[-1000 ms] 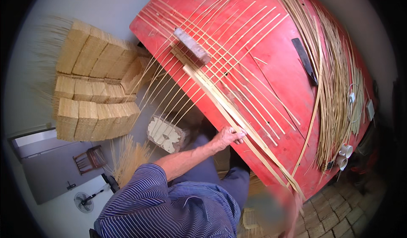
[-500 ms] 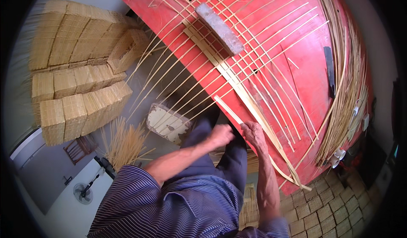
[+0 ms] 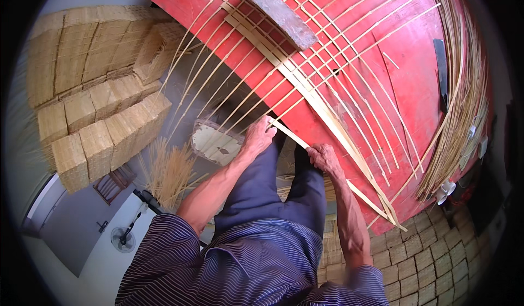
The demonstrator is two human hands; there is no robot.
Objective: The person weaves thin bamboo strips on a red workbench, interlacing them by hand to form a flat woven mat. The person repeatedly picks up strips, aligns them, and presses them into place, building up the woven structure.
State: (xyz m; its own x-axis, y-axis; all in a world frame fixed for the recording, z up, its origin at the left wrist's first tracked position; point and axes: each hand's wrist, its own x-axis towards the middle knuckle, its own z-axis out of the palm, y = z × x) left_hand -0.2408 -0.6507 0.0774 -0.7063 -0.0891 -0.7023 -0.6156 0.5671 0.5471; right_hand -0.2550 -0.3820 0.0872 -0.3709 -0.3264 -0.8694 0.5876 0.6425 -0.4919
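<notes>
My left hand (image 3: 259, 137) is closed on the upper end of a pale bamboo strip (image 3: 292, 134) at the near edge of the red table (image 3: 404, 148). My right hand (image 3: 325, 159) grips that strip lower down, with its tail running out toward the table's lower corner. Just beyond lies an open lattice of thin bamboo strips (image 3: 341, 58), with a bundle of wider flat strips (image 3: 316, 101) along its near side. A long grimy block (image 3: 275, 14) rests on the lattice, and many loose ends reach past the edge above my hands.
Woven bamboo baskets are stacked at the left (image 3: 82, 148) and lower right (image 3: 423, 257). A worn stool (image 3: 213, 137) and upright strips (image 3: 169, 175) stand below the table. A dark blade (image 3: 441, 74), long strip bundles (image 3: 458, 131) and cups (image 3: 445, 191) lie at the right. A fan (image 3: 123, 238) is lower left.
My left hand has moved up to the strip's end and taken hold. My right hand has come into view gripping the strip. The view has shifted across the table.
</notes>
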